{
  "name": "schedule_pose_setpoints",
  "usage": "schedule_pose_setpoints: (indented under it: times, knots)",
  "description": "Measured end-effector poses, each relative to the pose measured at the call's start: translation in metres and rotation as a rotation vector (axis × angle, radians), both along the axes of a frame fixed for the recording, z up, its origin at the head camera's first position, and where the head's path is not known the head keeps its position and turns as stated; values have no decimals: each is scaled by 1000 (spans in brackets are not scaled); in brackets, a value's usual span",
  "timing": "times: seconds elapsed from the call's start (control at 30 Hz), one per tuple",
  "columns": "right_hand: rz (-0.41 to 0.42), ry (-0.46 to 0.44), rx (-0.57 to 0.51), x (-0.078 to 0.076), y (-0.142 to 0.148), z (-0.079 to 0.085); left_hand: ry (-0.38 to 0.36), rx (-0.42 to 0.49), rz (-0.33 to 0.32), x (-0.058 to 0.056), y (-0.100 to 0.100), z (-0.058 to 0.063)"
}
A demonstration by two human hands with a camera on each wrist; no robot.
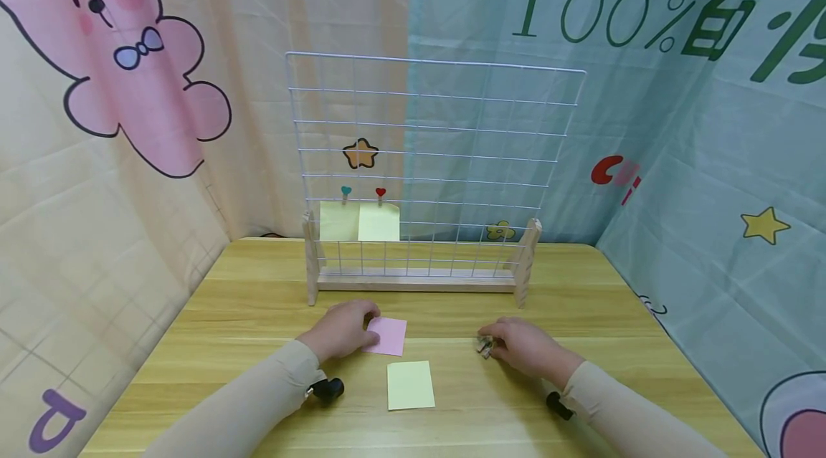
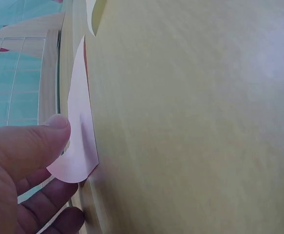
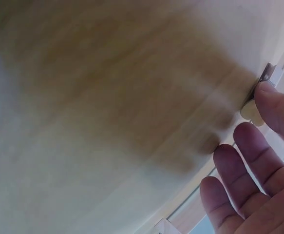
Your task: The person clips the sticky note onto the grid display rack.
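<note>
In the head view, my left hand (image 1: pixel 342 329) is at the left edge of a pink sticky note (image 1: pixel 387 336). Its thumb lies over the bent end of the pink paper (image 2: pixel 81 117) in the left wrist view, with the other fingers beneath. To the right, my right hand (image 1: pixel 525 347) pinches a small clip (image 1: pixel 485 346) at its fingertips, low over the table. The right wrist view shows the thumb against the clip's metal part (image 3: pixel 267 73), beside a pale heart-shaped piece (image 3: pixel 251 112); the index finger is hidden. A yellow sticky note (image 1: pixel 411 385) lies nearer me.
Behind the hands stands a white wire grid rack (image 1: pixel 439 157) on a wooden base (image 1: pixel 416 283). Two pale yellow notes (image 1: pixel 379 223) hang on it at lower left under a teal heart clip (image 1: pixel 346 191) and a red heart clip (image 1: pixel 381 192). Printed curtains (image 1: pixel 697 157) surround the table.
</note>
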State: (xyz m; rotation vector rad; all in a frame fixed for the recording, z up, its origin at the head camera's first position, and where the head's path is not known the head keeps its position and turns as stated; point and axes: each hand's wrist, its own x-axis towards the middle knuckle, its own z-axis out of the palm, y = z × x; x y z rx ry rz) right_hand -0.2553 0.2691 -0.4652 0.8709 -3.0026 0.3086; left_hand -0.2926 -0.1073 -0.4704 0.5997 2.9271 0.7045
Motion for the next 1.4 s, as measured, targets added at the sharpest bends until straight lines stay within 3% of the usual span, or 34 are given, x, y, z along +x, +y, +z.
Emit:
schedule_pose_setpoints:
  times: [0.33, 0.7, 1.1, 1.4]
  knots:
    - [36, 37, -16, 2, 2, 0, 7, 34, -5, 3, 2, 3]
    - [65, -3, -19, 1, 2, 0, 16, 49, 13, 3, 4, 4]
    - [-22, -83, -40, 3, -1, 3, 27, 213, 82, 1, 6, 7]
    - [-59, -116, -60, 4, -1, 4, 52, 284, 71, 1, 8, 8]
